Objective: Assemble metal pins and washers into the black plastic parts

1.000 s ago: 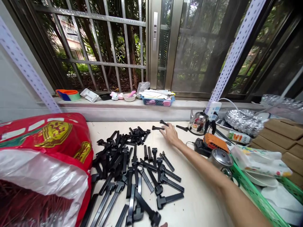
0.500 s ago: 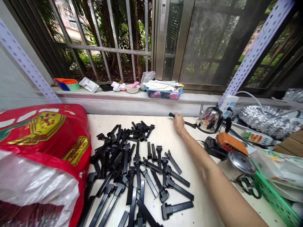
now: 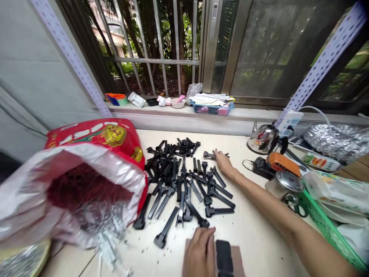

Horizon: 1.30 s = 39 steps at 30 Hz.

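Hands | right hand [image 3: 224, 164] outstretched, open on black part [image 3: 208, 155] | left hand [image 3: 199, 254]: grip unclear

the right hand [image 3: 224, 164] has been drawn back from the far edge beside the kettle [image 3: 263, 138] and is laid flat on a loose black piece [image 3: 208, 155] by the pile; the left hand [image 3: 198, 254] has been brought into view, beside a black block [image 3: 223, 256]; the red bag [image 3: 115, 134] is now seen into its mouth.
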Available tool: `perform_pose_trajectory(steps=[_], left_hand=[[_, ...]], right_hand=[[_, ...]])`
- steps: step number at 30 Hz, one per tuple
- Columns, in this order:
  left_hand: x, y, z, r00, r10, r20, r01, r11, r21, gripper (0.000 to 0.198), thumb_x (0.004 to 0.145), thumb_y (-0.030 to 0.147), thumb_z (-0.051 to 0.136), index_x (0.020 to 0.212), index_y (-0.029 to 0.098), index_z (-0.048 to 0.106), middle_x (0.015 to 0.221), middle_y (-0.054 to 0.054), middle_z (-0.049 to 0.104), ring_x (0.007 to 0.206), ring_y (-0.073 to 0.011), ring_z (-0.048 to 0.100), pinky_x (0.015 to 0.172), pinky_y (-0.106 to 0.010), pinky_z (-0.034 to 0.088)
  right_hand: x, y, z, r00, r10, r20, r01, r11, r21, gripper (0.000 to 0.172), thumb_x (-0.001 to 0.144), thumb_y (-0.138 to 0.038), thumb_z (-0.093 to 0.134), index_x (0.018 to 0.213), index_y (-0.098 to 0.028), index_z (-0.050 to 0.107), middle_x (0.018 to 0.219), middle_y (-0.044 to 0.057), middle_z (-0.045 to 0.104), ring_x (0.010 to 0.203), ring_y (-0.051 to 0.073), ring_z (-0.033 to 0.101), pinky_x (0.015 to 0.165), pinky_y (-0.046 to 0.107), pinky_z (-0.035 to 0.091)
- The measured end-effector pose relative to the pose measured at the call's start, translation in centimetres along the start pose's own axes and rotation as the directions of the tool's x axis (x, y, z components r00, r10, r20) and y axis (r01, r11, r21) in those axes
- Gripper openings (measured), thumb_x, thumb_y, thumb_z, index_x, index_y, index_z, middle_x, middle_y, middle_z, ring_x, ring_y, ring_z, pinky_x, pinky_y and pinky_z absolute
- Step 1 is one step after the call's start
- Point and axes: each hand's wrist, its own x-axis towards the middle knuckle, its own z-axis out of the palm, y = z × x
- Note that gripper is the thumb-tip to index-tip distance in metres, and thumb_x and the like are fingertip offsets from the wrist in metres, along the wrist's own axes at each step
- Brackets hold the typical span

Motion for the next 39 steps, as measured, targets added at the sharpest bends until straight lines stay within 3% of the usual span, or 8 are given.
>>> perform_pose_trajectory(steps=[4, 6, 11, 13, 21, 26, 33, 39], left_hand=[[-0.1, 0.9, -0.8, 0.995, -0.096, 0.034, 0.101, 0.982, -0.159, 0.028, 0.087, 0.037, 0.049, 0.100, 0.022, 0.069, 0.099, -0.008, 0.066, 0.092, -0.0222, 0.061, 0.083, -0.035, 0.046], [0.4, 1.4, -1.5, 0.977, -0.203, 0.071, 0.215, 0.906, -0.365, 0.035, 0.084, 0.044, 0.052, 0.100, 0.018, 0.068, 0.093, -0.010, 0.066, 0.077, -0.0195, 0.062, 0.070, -0.031, 0.049], [2.0, 3.1, -4.9, 0.832, -0.391, 0.394, 0.535, 0.374, -0.758, 0.050, 0.084, 0.055, 0.048, 0.088, 0.008, 0.065, 0.077, -0.014, 0.067, 0.065, -0.0188, 0.064, 0.064, -0.031, 0.052], [1.9, 3.6, -6.4, 0.786, -0.386, 0.483, 0.596, 0.264, -0.759, 0.039, 0.084, 0.048, 0.053, 0.090, 0.011, 0.064, 0.077, -0.011, 0.068, 0.067, -0.0193, 0.065, 0.065, -0.033, 0.054], [-0.4, 2.3, -9.0, 0.816, -0.238, 0.526, 0.577, 0.349, -0.738, 0.021, 0.072, 0.004, 0.067, 0.091, 0.011, 0.063, 0.078, -0.009, 0.068, 0.065, -0.0153, 0.066, 0.053, -0.021, 0.053], [-1.1, 2.4, -9.1, 0.884, -0.242, 0.400, 0.465, 0.355, -0.811, 0.042, 0.076, 0.006, 0.064, 0.116, 0.009, 0.054, 0.077, -0.008, 0.069, 0.067, -0.0144, 0.067, 0.068, -0.026, 0.056], [-1.8, 2.3, -8.1, 0.972, -0.207, 0.109, 0.176, 0.335, -0.926, 0.050, 0.068, 0.013, 0.073, 0.116, 0.014, 0.058, 0.092, -0.006, 0.070, 0.083, -0.0131, 0.066, 0.088, -0.029, 0.049], [-3.0, 2.8, -7.9, 0.950, -0.283, 0.134, 0.264, 0.492, -0.830, 0.041, 0.072, 0.022, 0.071, 0.112, 0.018, 0.063, 0.117, -0.010, 0.064, 0.110, -0.0211, 0.058, 0.094, -0.030, 0.044]], right_hand=[[-5.9, -3.5, -2.1, 0.948, -0.317, 0.017, 0.313, 0.942, 0.124, 0.031, 0.086, -0.010, 0.034, 0.112, -0.021, 0.047, 0.107, 0.007, 0.055, 0.095, 0.017, 0.054, 0.082, 0.028, 0.040], [-8.7, -4.7, -4.0, 0.897, -0.440, -0.038, 0.439, 0.880, 0.181, 0.031, 0.084, -0.007, 0.035, 0.110, -0.020, 0.046, 0.115, 0.007, 0.053, 0.106, 0.017, 0.050, 0.090, 0.029, 0.039], [-16.9, -7.9, -6.9, 0.563, -0.780, -0.273, 0.815, 0.469, 0.340, 0.021, 0.088, -0.010, 0.036, 0.100, -0.021, 0.049, 0.124, 0.009, 0.052, 0.108, 0.017, 0.051, 0.090, 0.034, 0.043], [-20.0, -9.1, -6.8, 0.527, -0.811, -0.253, 0.825, 0.417, 0.382, 0.019, 0.088, -0.012, 0.038, 0.099, -0.022, 0.049, 0.124, 0.008, 0.054, 0.102, 0.016, 0.054, 0.087, 0.032, 0.046], [-25.2, -11.8, -6.1, 0.769, -0.586, -0.256, 0.591, 0.497, 0.635, 0.063, 0.081, -0.007, 0.039, 0.140, -0.020, 0.021, 0.131, 0.010, 0.050, 0.118, 0.018, 0.050, 0.098, 0.036, 0.042], [-26.0, -14.5, -5.8, 0.961, -0.131, -0.242, 0.273, 0.566, 0.778, 0.045, 0.090, -0.028, 0.043, 0.134, -0.021, 0.036, 0.121, 0.009, 0.056, 0.108, 0.021, 0.056, 0.096, 0.039, 0.042], [-25.9, -17.1, -4.5, 0.980, 0.139, -0.143, 0.096, 0.299, 0.949, 0.035, 0.087, -0.034, 0.048, 0.118, -0.020, 0.047, 0.109, 0.007, 0.063, 0.097, 0.020, 0.061, 0.089, 0.037, 0.047], [-27.1, -18.1, -4.1, 0.998, 0.034, -0.059, 0.038, 0.456, 0.889, 0.037, 0.085, -0.022, 0.040, 0.122, -0.017, 0.046, 0.116, 0.011, 0.059, 0.105, 0.022, 0.056, 0.094, 0.040, 0.044]])
